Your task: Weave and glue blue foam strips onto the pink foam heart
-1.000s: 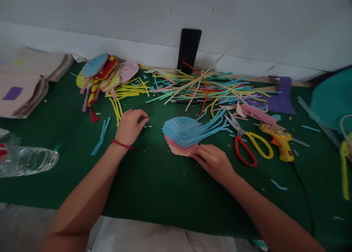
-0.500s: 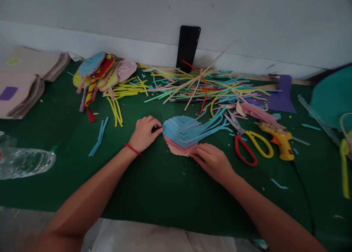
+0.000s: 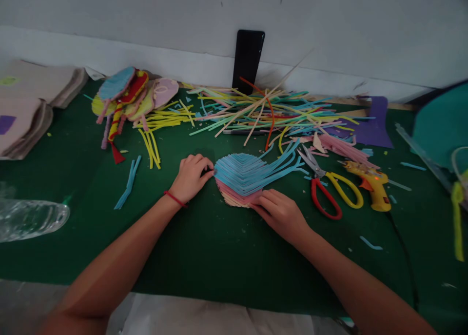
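Note:
A round pipe-cleaner panel (image 3: 241,174) lies on the green table in front of me, its blue, pink and peach stems set in V-shaped rows. Loose blue ends (image 3: 283,165) stick out from its right side. My left hand (image 3: 193,178) pinches the panel's left edge between thumb and fingers. At the lower right edge, over the pink rows, my right hand (image 3: 281,212) has its fingers closed on the panel. The fingertips partly cover the edge there. Scissors (image 3: 325,179) with one red and one yellow handle lie partly open right of the blue ends.
A yellow glue gun (image 3: 373,184) with a lit orange light lies on the right, its cord running toward me. Many loose pipe cleaners (image 3: 263,115) are heaped before a propped phone (image 3: 248,59). Finished fuzzy fans (image 3: 117,84) and a clear bottle (image 3: 34,219) are on the left.
The view has shifted slightly, so the things on the left appear a little farther left. Both hands keep nearly the same place and grip on the panel.

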